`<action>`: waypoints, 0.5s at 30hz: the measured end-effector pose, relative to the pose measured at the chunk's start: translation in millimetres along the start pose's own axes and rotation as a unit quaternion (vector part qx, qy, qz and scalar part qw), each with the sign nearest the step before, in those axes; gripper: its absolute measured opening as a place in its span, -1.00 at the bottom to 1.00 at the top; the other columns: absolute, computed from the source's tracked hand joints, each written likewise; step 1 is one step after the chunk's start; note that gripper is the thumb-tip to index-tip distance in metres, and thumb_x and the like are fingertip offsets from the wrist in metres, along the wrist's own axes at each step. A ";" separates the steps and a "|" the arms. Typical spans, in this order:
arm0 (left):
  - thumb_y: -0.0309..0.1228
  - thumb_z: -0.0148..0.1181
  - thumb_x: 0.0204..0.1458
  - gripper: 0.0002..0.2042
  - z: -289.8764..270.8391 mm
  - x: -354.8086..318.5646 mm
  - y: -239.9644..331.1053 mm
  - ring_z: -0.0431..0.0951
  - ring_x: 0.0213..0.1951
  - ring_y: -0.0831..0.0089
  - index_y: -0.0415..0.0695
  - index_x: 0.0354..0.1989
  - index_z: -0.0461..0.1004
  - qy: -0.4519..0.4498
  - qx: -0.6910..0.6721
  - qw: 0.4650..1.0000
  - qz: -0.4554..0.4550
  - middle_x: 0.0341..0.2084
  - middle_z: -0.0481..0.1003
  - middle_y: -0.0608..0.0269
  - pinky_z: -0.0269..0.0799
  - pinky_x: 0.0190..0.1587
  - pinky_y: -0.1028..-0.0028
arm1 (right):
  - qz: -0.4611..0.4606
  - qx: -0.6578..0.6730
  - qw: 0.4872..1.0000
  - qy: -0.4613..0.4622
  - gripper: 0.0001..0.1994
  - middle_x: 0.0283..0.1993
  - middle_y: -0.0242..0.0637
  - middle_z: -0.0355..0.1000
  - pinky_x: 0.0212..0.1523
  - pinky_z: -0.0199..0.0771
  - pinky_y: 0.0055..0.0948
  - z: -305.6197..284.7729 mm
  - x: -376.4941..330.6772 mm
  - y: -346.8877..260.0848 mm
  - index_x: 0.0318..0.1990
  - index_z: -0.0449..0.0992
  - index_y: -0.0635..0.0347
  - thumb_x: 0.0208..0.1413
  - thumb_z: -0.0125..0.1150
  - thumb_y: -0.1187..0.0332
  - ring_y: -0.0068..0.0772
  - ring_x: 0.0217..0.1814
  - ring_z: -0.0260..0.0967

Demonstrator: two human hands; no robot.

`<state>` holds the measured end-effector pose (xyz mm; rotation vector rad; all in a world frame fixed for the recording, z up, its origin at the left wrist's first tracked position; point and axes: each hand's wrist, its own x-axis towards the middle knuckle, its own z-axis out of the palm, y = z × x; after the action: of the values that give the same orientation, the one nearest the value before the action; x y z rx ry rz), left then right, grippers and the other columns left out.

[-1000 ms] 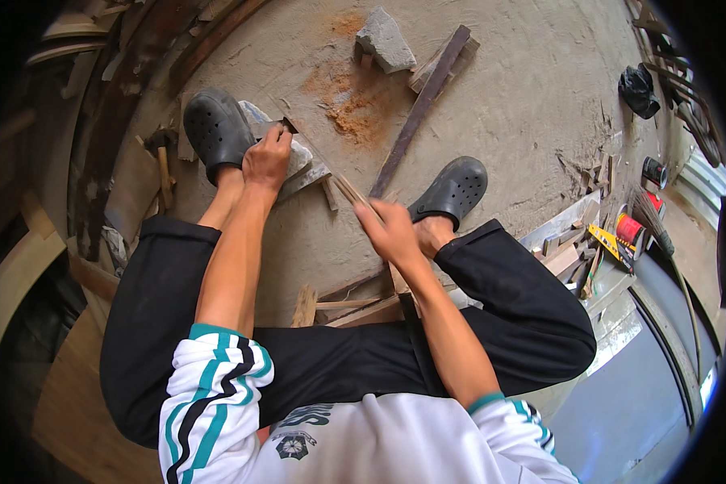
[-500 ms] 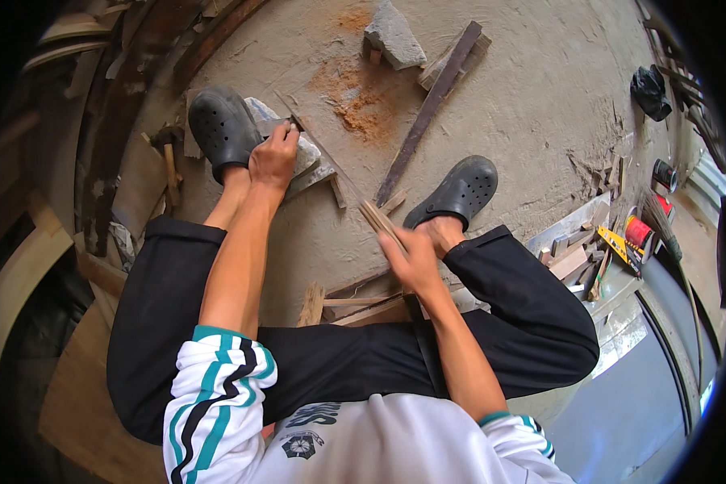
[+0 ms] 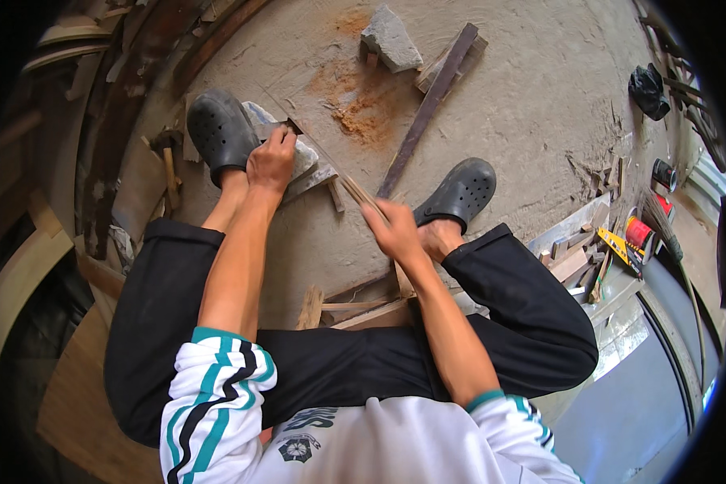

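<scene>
My left hand [image 3: 271, 158] is closed and pressed down beside the left shoe, its fingers on a small dark wooden piece [image 3: 292, 126]. Under that piece lie a pale stone block [image 3: 304, 158] and a flat board [image 3: 313, 179]. My right hand [image 3: 394, 231] grips the wooden handle of a long thin-bladed tool [image 3: 358, 191], blurred by motion. Its narrow blade runs up and leftward from the handle, past the right side of the dark piece. Whether the blade is a saw or a file, I cannot tell. Where it meets the piece is unclear.
Reddish sawdust [image 3: 361, 117] lies on the concrete floor ahead, near a grey stone [image 3: 391, 39] and a long dark wooden bar [image 3: 431, 105]. Black clogs [image 3: 221, 135] are on both feet. Wood scraps [image 3: 573, 260], cans [image 3: 640, 232] and a broom [image 3: 661, 226] are at right; planks line the left.
My right hand has pushed the tool forward and to the left, sliding its blade farther past the dark piece. My left hand stays in nearly the same place.
</scene>
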<state>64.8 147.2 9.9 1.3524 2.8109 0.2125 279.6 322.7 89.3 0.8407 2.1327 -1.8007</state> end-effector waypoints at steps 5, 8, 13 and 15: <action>-0.56 0.09 0.01 -0.87 -5.4 -4.0 -3.6 0.66 -0.37 0.21 -0.16 -0.27 0.51 -0.009 -0.001 1.000 -0.008 -0.17 0.55 0.16 0.61 -0.36 0.35 | -0.072 -0.013 0.996 0.043 -0.71 -0.70 -0.23 0.19 -0.54 0.21 -0.35 9.4 -19.5 -18.6 -0.44 0.48 0.37 0.21 0.10 0.30 -0.59 -0.59 0.22; -0.55 0.09 0.02 -0.88 -7.8 -7.9 -7.7 0.65 -0.37 0.20 -0.16 -0.27 0.50 0.008 0.001 1.000 -0.020 -0.16 0.55 0.15 0.60 -0.37 0.33 | -0.022 0.060 0.997 0.033 -0.75 -0.52 0.11 0.42 -0.44 0.39 -0.21 -7.3 -52.8 -19.6 -0.24 0.60 0.29 0.16 0.16 0.25 0.14 -0.47 0.45; -0.55 0.08 0.03 -0.87 -3.6 3.7 0.0 0.65 -0.39 0.18 -0.14 -0.25 0.51 -0.033 0.000 0.999 -0.006 -0.15 0.55 0.15 0.61 -0.38 0.32 | -0.049 -0.027 0.998 0.038 -0.71 -0.45 0.16 0.44 -0.37 0.39 -0.04 15.8 24.6 -7.3 -0.31 0.58 0.29 0.16 0.16 0.20 0.26 -0.40 0.42; -0.54 0.08 0.04 -0.87 -2.1 -1.2 -0.9 0.65 -0.39 0.17 -0.14 -0.26 0.51 -0.012 -0.004 1.000 0.000 -0.16 0.55 0.15 0.60 -0.38 0.31 | -0.057 0.002 0.998 0.031 -0.72 -0.46 0.16 0.44 -0.37 0.40 -0.05 7.0 -4.6 -6.2 -0.25 0.59 0.27 0.16 0.16 0.20 0.26 -0.39 0.43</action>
<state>64.7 145.4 11.7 1.3435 2.7884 0.2056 278.6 314.2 95.3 0.8014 2.2607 -1.8560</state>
